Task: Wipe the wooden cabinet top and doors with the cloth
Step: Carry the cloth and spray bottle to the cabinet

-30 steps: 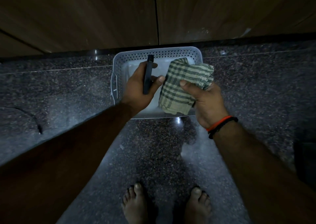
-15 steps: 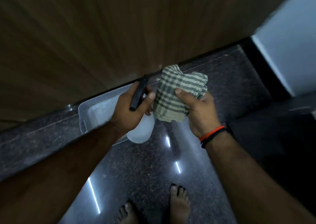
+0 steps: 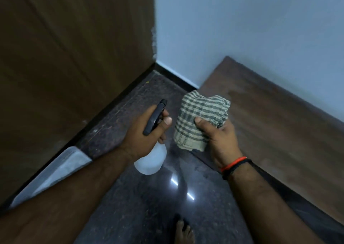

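My right hand (image 3: 221, 137) grips a bunched green-and-cream checked cloth (image 3: 201, 121), held in the air over the near corner of a low wooden cabinet top (image 3: 275, 124) on the right. My left hand (image 3: 147, 132) is closed around a white spray bottle (image 3: 150, 162) with a black trigger head (image 3: 155, 116), held just left of the cloth. Tall dark wooden doors (image 3: 70, 57) fill the left side of the view.
A pale plastic basket (image 3: 61, 171) sits on the dark speckled stone floor (image 3: 130, 206) against the wooden doors at lower left. A light blue wall (image 3: 242, 29) rises behind the low cabinet. One bare foot (image 3: 184, 232) shows at the bottom.
The view has swung right, from the basket and doors to the wall corner and low cabinet top. Both hands have kept their hold on bottle and cloth, lifted away from the basket.
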